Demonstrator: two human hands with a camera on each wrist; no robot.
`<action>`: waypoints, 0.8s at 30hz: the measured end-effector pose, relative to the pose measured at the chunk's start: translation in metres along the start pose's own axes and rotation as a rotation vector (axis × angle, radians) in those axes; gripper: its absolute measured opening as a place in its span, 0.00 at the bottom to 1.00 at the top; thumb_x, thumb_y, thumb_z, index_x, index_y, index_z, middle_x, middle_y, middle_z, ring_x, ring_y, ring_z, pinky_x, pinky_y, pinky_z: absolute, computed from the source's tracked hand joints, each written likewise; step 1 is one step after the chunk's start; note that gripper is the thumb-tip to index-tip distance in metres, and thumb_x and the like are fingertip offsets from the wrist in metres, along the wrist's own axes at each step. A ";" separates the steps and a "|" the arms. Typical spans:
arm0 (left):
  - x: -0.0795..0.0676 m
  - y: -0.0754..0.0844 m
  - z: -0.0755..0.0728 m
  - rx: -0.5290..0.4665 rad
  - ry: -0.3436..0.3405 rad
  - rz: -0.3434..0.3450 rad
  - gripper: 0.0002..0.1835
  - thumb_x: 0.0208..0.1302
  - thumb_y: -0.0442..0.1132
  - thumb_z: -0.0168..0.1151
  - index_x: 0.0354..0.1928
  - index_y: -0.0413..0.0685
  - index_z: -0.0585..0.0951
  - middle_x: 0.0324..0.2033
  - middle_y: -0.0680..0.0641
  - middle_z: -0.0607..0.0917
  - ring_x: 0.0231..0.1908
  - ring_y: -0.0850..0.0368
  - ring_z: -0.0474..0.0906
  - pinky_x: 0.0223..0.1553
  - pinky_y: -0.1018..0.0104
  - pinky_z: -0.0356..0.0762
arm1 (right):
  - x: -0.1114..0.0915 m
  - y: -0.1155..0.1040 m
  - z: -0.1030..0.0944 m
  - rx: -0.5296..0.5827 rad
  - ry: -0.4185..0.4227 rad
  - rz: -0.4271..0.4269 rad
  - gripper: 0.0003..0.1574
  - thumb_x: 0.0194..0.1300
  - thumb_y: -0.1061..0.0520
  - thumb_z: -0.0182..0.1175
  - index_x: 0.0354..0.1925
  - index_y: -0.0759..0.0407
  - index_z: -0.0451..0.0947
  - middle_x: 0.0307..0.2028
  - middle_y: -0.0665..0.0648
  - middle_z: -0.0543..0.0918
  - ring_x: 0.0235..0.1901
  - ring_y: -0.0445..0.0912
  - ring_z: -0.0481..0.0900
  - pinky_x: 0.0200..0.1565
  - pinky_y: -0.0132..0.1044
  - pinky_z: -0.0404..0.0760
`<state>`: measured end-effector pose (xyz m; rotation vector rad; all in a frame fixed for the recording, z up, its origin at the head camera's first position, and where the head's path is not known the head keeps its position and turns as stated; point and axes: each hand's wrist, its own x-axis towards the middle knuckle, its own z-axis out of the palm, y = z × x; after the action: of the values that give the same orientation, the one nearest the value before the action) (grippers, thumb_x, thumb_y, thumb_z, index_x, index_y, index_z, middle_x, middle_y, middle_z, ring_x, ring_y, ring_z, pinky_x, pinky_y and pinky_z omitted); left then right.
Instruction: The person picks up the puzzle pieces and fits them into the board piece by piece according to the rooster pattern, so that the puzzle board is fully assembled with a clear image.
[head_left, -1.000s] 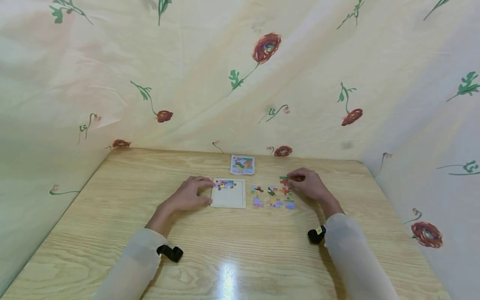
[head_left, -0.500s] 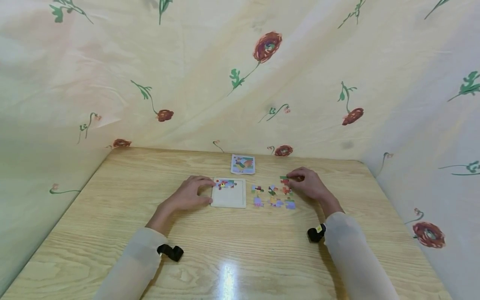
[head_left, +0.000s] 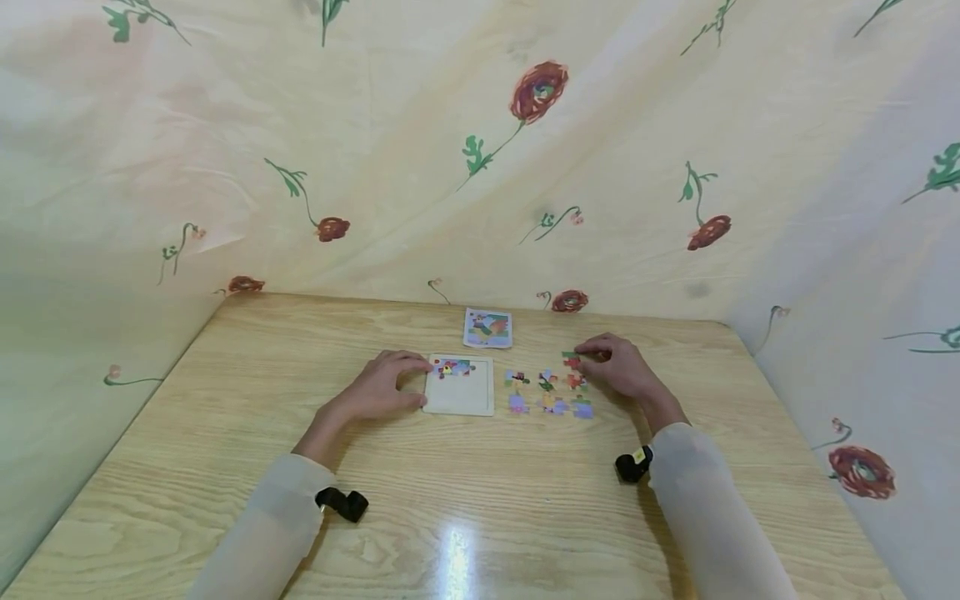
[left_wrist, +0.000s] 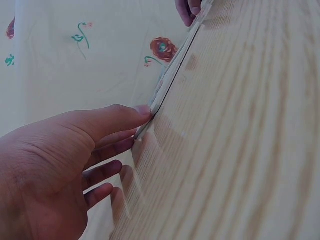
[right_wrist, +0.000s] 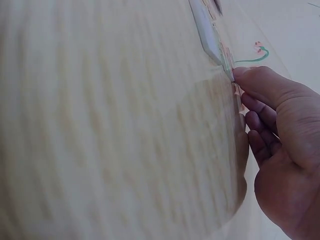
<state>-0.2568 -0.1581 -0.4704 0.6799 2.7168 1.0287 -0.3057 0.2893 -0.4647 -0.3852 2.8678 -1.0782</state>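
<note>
My left hand holds the left side of a white square puzzle tray, thumb at its near corner and a finger at the far one. A few joined puzzle pieces lie along the tray's far left part. To its right, several loose jigsaw pieces are spread in rows on the table. My right hand pinches a red and green jigsaw piece at the far right of these rows. In the right wrist view, the thumb meets the edge of the pieces; the fingertips are partly hidden.
A square picture card with a colourful bird lies behind the tray. The wooden table ends at a flower-printed cloth at the back and sides. A black strap mount sits on each wrist.
Both hands keep their places on the tray and the piece. The whole head view shifts very slightly.
</note>
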 end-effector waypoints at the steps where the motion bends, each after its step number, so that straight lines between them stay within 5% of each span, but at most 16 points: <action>1: 0.000 0.000 0.000 0.001 0.000 0.001 0.29 0.66 0.48 0.69 0.69 0.55 0.78 0.73 0.45 0.72 0.76 0.39 0.60 0.74 0.33 0.55 | 0.000 0.000 0.000 0.000 -0.001 -0.001 0.20 0.72 0.54 0.65 0.59 0.59 0.84 0.61 0.65 0.79 0.59 0.61 0.76 0.61 0.60 0.76; 24: -0.001 0.001 -0.002 -0.009 -0.004 0.003 0.29 0.66 0.48 0.70 0.68 0.54 0.78 0.73 0.44 0.72 0.75 0.39 0.60 0.74 0.32 0.55 | -0.004 -0.006 0.001 -0.012 0.008 0.003 0.22 0.72 0.51 0.66 0.59 0.59 0.83 0.60 0.64 0.81 0.56 0.59 0.79 0.57 0.57 0.79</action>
<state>-0.2563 -0.1585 -0.4685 0.6838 2.7070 1.0376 -0.3007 0.2848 -0.4614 -0.3785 2.8825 -1.0649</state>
